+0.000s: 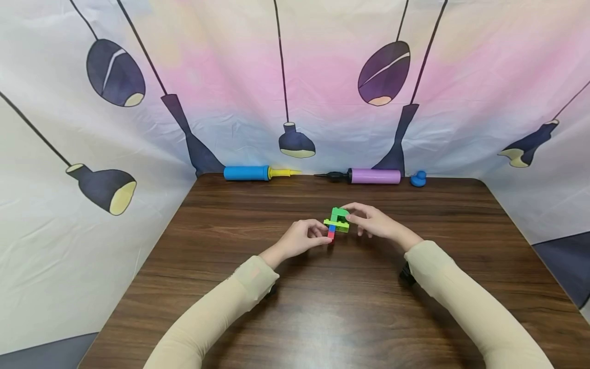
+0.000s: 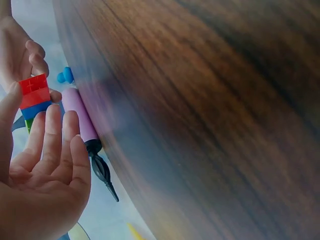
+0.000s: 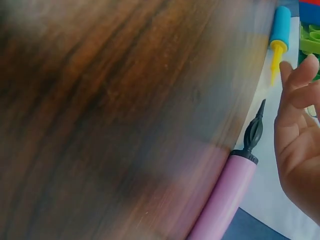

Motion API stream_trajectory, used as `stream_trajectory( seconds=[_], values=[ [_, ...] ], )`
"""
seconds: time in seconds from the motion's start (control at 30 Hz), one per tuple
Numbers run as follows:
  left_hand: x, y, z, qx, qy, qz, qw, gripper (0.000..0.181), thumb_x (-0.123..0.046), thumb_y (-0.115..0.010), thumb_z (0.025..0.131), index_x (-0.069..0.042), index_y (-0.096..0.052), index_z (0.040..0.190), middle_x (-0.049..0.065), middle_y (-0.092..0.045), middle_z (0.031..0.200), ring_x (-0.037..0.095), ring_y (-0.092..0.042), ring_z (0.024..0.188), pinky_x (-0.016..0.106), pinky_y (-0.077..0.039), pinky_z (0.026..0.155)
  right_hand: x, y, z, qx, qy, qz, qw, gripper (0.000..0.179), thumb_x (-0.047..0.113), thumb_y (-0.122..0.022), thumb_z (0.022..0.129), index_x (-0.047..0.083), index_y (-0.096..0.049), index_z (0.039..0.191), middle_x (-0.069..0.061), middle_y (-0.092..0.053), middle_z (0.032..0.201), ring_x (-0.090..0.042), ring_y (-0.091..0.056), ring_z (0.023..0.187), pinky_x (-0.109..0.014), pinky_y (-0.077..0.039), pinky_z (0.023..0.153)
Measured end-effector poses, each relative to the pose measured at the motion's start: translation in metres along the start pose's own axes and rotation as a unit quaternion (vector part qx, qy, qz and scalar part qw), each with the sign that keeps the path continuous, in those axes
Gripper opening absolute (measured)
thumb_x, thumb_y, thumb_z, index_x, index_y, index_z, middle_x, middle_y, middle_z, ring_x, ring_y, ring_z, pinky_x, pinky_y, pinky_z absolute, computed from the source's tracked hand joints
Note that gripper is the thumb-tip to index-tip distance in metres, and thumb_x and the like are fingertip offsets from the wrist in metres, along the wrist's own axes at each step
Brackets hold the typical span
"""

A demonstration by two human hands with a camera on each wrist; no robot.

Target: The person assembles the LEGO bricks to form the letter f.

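A small build of toy building bricks (image 1: 337, 221) is held between the two hands above the table. Green bricks form its upper part, a lime green piece crosses its middle, and blue and red bricks make up the lower end. My left hand (image 1: 300, 238) pinches that lower end; in the left wrist view its thumb and fingertips meet the red brick (image 2: 34, 91) and the blue brick (image 2: 36, 109). With thumb and forefinger, my right hand (image 1: 374, 221) grips the green top. Only part of the green bricks (image 3: 311, 37) shows in the right wrist view, beyond the curled fingers.
Along the back edge of the brown wooden table (image 1: 332, 302) lie a blue pump with a yellow nozzle (image 1: 246, 173) and a purple pump with a black nozzle (image 1: 375, 176). A blue rubber duck (image 1: 418, 179) sits beside them. Behind hangs a cloth (image 1: 239, 66) printed with lamps.
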State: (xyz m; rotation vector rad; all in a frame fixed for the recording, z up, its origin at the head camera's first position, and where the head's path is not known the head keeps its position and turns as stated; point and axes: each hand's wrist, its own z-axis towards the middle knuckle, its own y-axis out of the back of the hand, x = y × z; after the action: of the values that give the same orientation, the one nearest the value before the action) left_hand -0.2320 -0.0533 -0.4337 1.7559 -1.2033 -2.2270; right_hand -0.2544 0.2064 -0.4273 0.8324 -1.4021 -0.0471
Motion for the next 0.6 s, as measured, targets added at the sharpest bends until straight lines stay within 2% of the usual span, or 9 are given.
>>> stream_trajectory(
  seconds=[0.17,0.3,0.4,0.6],
  values=[
    [0.001,-0.002,-0.001,0.0,0.019,0.005,0.9998,0.036,-0.031,-0.075,0.085,-0.006,-0.068,0.109,0.0,-0.064,0.08,0.015,-0.057,0.069,0.026,-0.046,0.059,-0.004,-0.002,0.005,-0.008,0.0,-0.031,0.9995,0.04,0.033,-0.054,0.1,0.018,-0.054,0.136,-0.012,-0.06,0.112,-0.031,-0.058,0.067,-0.042,-0.048,0.051],
    [0.002,-0.005,-0.002,0.0,0.034,0.01,0.9994,0.033,-0.03,-0.075,0.086,-0.007,-0.068,0.108,0.001,-0.063,0.077,0.013,-0.055,0.062,0.025,-0.045,0.056,-0.006,-0.005,0.009,-0.014,-0.004,-0.053,0.9985,0.04,0.031,-0.056,0.099,0.015,-0.056,0.135,-0.015,-0.063,0.087,-0.025,-0.053,0.057,-0.036,-0.045,0.047],
    [0.002,-0.006,-0.001,-0.001,0.044,0.012,0.9989,0.031,-0.03,-0.075,0.086,-0.007,-0.068,0.106,0.001,-0.063,0.077,0.012,-0.054,0.061,0.025,-0.044,0.055,-0.007,-0.007,0.012,-0.01,-0.009,-0.062,0.998,0.04,0.03,-0.055,0.1,0.014,-0.055,0.136,-0.017,-0.059,0.069,-0.02,-0.048,0.049,-0.033,-0.043,0.047],
    [0.003,-0.007,-0.001,0.004,0.057,0.02,0.9982,0.031,-0.029,-0.076,0.085,-0.005,-0.068,0.104,0.001,-0.062,0.077,0.013,-0.053,0.062,0.025,-0.044,0.056,-0.01,-0.01,0.017,-0.002,-0.027,-0.066,0.9975,0.038,0.03,-0.056,0.099,0.016,-0.057,0.135,-0.013,-0.057,0.063,-0.016,-0.045,0.047,-0.032,-0.042,0.046]
  ],
)
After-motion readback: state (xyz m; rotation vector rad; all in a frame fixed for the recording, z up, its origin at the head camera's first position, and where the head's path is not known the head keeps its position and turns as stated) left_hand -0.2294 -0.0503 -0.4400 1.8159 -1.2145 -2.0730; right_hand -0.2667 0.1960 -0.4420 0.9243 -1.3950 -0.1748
